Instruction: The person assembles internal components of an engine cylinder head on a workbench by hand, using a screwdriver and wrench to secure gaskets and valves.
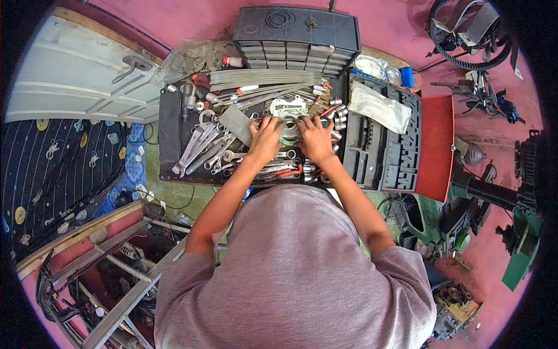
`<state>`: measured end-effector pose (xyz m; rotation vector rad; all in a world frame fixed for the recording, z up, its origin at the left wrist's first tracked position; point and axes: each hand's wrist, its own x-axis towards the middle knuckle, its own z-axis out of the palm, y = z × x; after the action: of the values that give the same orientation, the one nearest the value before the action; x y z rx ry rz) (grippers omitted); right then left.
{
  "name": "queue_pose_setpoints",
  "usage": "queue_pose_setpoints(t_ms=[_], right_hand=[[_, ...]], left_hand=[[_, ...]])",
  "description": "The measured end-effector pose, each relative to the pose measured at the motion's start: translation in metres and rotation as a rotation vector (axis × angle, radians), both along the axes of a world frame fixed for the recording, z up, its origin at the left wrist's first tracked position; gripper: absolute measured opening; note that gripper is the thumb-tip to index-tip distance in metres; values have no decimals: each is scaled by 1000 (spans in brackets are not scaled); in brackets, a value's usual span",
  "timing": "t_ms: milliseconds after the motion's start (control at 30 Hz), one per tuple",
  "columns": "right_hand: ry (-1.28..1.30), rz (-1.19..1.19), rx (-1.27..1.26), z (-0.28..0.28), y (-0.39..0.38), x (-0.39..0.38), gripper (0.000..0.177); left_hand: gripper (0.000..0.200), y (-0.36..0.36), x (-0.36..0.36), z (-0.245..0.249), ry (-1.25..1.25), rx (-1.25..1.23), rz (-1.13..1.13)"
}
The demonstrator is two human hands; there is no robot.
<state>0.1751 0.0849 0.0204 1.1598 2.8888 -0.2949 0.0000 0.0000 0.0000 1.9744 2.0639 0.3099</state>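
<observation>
A thin, silver-green metal gasket (289,132) with a round opening lies among tools on the dark bench top, between my two hands. My left hand (265,138) has its fingers bent onto the gasket's left edge, beside a flat grey plate (236,123). On the opposite edge, my right hand (315,139) holds the gasket with curled fingers, close to several chrome sockets (339,117). A pale, cut-out metal piece (286,107) shows just beyond my fingertips. Combination wrenches (200,145) are heaped to the left, and red-handled pliers (289,172) lie nearer my body.
Long thin rods (267,79) lie across the back of the bench, before a grey drawer cabinet (296,38). An opened toolbox (381,151) with a red side stands at the right. A metal frame (125,291) is at lower left, with a green machine (526,244) far right.
</observation>
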Motion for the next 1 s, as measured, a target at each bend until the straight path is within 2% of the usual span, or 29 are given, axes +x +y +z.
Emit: queue_pose_setpoints(t_ms=[300, 400, 467, 600, 767, 1000], right_hand=[[57, -8, 6, -10, -2, 1, 69], [-16, 18, 29, -10, 0, 3, 74], [48, 26, 0, -8, 1, 5, 73], [74, 47, 5, -5, 1, 6, 73], [109, 54, -1, -3, 4, 8, 72], [131, 84, 34, -6, 8, 11, 73]], left_hand=[[65, 3, -3, 1, -39, 32, 6], [64, 3, -3, -4, -62, 58, 2], [69, 3, -3, -3, -71, 82, 21], [65, 4, -2, 5, -104, 37, 33], [73, 2, -5, 7, -81, 70, -25], [74, 5, -6, 5, -44, 77, -39]])
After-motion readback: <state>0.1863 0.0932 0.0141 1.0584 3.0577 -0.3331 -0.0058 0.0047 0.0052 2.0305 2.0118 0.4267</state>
